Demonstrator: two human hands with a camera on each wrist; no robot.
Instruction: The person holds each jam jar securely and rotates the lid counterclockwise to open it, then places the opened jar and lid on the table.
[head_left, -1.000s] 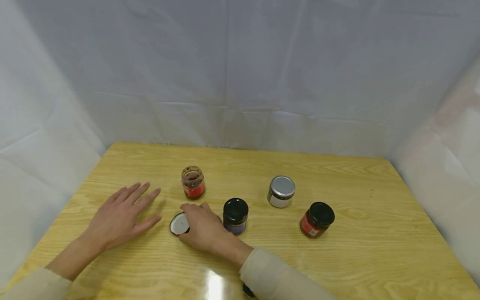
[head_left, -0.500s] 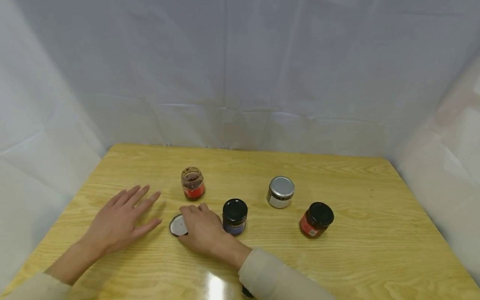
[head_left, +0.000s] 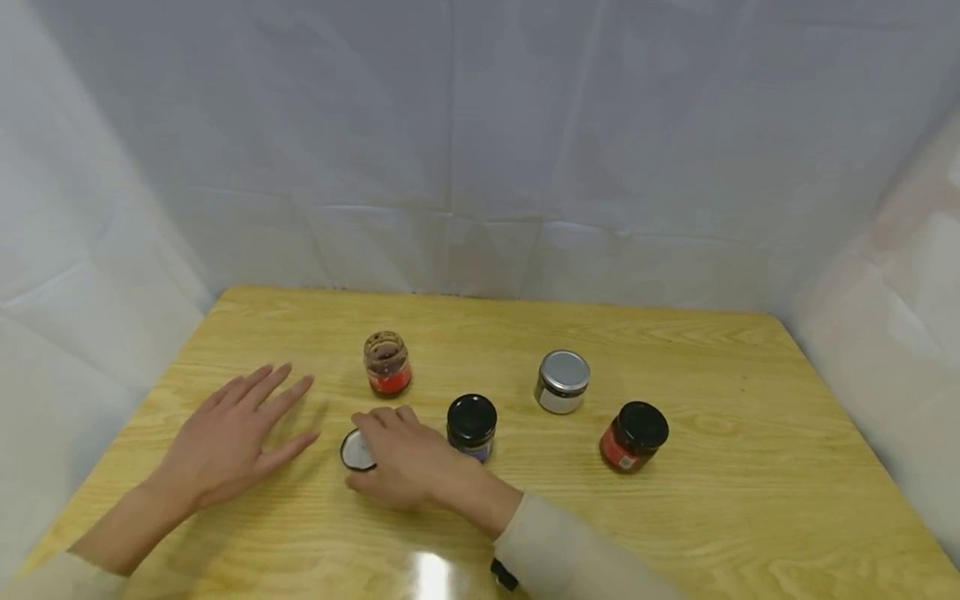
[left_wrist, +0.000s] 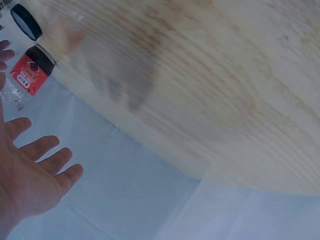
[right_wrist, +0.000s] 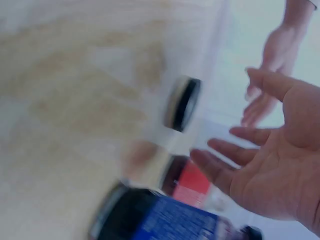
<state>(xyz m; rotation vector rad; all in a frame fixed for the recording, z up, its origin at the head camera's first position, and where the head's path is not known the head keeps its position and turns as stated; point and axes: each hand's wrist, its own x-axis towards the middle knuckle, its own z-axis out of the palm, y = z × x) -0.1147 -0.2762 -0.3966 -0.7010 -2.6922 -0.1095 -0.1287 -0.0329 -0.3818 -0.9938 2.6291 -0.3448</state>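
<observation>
A round jar lid [head_left: 356,451] lies on the table, its white inside facing up. My right hand [head_left: 408,458] hovers over the lid's right side, with thumb and fingertips spread around it. In the right wrist view the lid [right_wrist: 185,104] is apart from the right hand [right_wrist: 275,155], whose fingers are loosely extended with nothing in them. To the left, my left hand [head_left: 225,437] is held over the table, fingers spread and holding nothing. Behind the lid stands a lidless glass jar [head_left: 388,367] with a red label and dark residue inside.
A black-lidded jar [head_left: 471,427] with a blue label stands just right of the right hand. Farther right are a silver-lidded jar [head_left: 562,382] and a black-lidded jar with a red label [head_left: 633,437]. White cloth [head_left: 480,167] hangs behind the wooden table [head_left: 712,517].
My right thumb has come away from the lid's edge and the hand has opened wider over it. My left hand has shifted slightly left. The lid and jars have stayed put.
</observation>
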